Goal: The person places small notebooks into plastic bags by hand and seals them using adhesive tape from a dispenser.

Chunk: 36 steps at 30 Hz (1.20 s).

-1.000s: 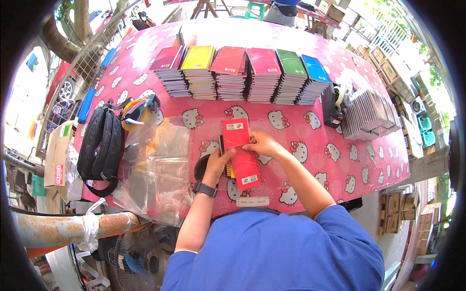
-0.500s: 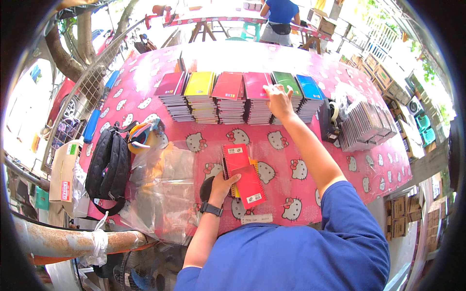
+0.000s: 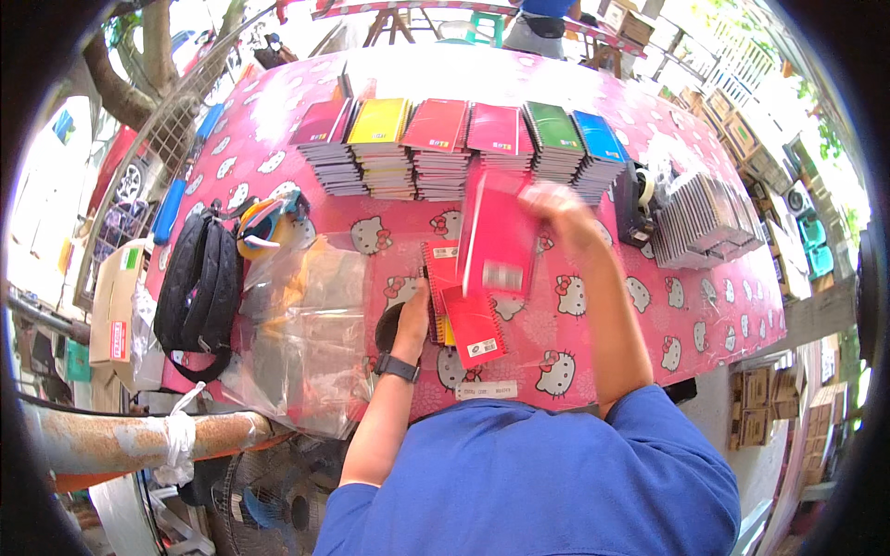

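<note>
My left hand (image 3: 414, 310) rests on a small fanned pile of spiral notebooks (image 3: 466, 310), red ones with a yellow one between, lying on the pink cartoon-cat tablecloth (image 3: 575, 306). My right hand (image 3: 567, 211) is blurred with motion and holds a pink-red notebook (image 3: 498, 236) above that pile. Behind them stands a row of notebook stacks (image 3: 454, 148) in purple, yellow, red, pink, green and blue.
Clear plastic bags (image 3: 311, 343) lie left of the pile. A black bag (image 3: 197, 296) and a yellow tape roll (image 3: 261, 230) sit at the left edge. A tape dispenser (image 3: 638, 199) and grey stacks (image 3: 705, 222) stand on the right. Another person (image 3: 542, 23) stands beyond the table.
My right hand has drawn back from the pink stack at the rear, carrying a pink-red notebook toward the pile. My left hand stays on the pile.
</note>
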Available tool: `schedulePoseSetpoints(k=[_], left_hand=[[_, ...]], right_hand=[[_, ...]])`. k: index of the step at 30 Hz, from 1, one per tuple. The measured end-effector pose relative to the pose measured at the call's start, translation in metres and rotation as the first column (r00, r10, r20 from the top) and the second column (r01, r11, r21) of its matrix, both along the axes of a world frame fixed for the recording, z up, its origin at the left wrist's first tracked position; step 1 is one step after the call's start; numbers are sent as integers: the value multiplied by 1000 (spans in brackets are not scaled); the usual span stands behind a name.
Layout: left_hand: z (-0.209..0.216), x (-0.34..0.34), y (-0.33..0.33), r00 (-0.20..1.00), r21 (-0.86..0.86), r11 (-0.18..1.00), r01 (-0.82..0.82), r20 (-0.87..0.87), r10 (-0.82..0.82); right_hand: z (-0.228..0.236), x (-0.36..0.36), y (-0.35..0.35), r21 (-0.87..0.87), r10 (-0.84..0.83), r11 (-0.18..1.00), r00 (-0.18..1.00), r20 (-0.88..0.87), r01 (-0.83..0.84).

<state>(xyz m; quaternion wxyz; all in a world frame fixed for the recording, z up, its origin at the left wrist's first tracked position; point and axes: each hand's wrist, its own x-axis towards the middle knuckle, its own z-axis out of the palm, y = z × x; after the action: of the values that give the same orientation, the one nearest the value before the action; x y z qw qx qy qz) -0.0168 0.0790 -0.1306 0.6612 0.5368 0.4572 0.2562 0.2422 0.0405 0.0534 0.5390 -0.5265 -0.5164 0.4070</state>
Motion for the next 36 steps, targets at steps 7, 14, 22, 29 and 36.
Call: schedulePoseSetpoints(k=[7, 14, 22, 29, 36], left_hand=[[26, 6, -8, 981, -39, 999, 7, 194, 1], [31, 13, -12, 969, -46, 998, 45, 247, -32], [20, 7, -9, 996, 64, 997, 44, 76, -48], [14, 12, -8, 900, -191, 981, -29, 422, 109], [24, 2, -9, 986, 7, 999, 51, 159, -52]], right_hand=[[-85, -61, -7, -176, -30, 955, 668, 743, 239], [-16, 75, 58, 559, -565, 709, -128, 815, 431], [19, 45, 23, 642, -681, 727, 383, 624, 245], [-62, -46, 3, 10, 187, 967, 731, 657, -256], [-37, 5, 33, 620, -611, 778, 351, 709, 103]])
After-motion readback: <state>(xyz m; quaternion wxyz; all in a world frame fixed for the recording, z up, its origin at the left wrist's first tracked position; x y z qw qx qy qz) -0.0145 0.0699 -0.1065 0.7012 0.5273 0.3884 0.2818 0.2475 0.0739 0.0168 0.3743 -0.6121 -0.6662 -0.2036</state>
